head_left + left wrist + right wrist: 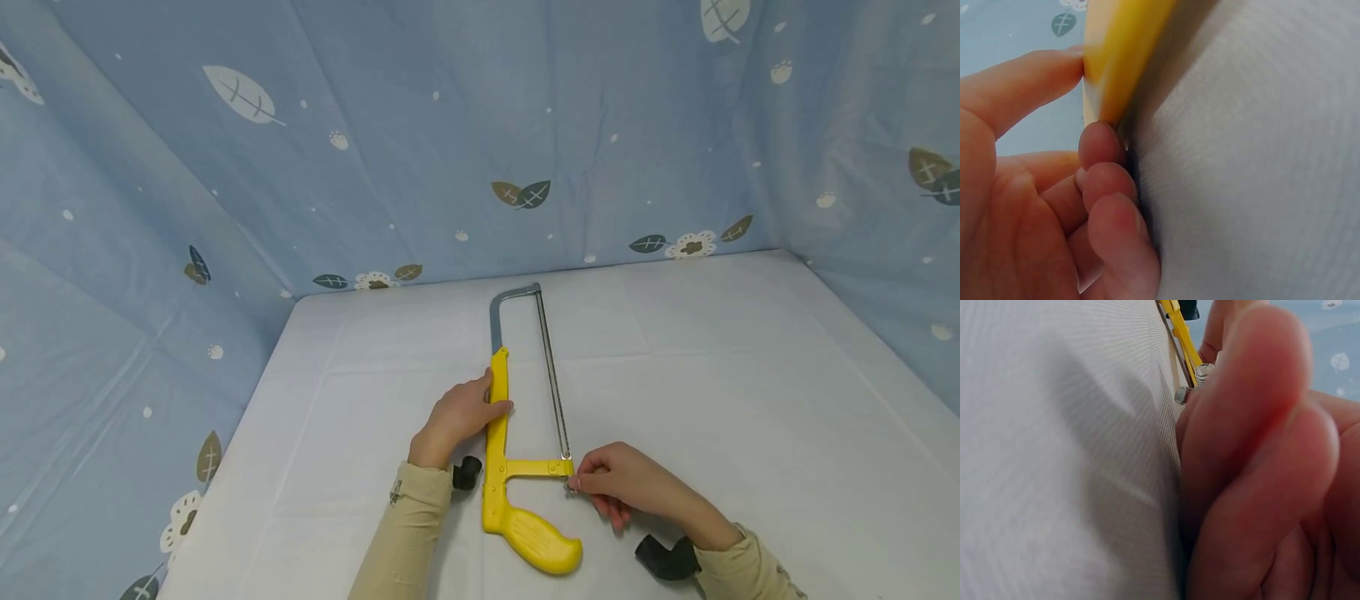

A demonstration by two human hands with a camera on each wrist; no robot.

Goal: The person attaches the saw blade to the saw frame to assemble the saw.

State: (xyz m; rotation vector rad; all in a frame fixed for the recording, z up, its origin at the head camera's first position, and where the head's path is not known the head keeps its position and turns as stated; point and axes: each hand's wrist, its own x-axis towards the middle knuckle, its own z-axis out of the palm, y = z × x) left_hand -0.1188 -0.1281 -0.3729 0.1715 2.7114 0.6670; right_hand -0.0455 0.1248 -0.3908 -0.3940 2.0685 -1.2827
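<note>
A hacksaw (495, 450) with a yellow frame and handle and a grey front bow lies flat on the white tabletop, its handle toward me. Its thin metal blade (553, 375) runs along the right side. My left hand (457, 415) holds the yellow back of the frame, thumb on top; in the left wrist view its fingers curl beside the yellow bar (1138, 50). At the blade's near end, my right hand (630, 477) pinches the small metal wing nut (568, 487) between thumb and forefinger. Close fingers partly hide the nut in the right wrist view.
The white-covered table (375, 358) stretches around the saw on both sides. A blue leaf-patterned curtain (450, 125) hangs behind the table's far edge and at its sides. Black wrist devices (666, 558) show beside both sleeves.
</note>
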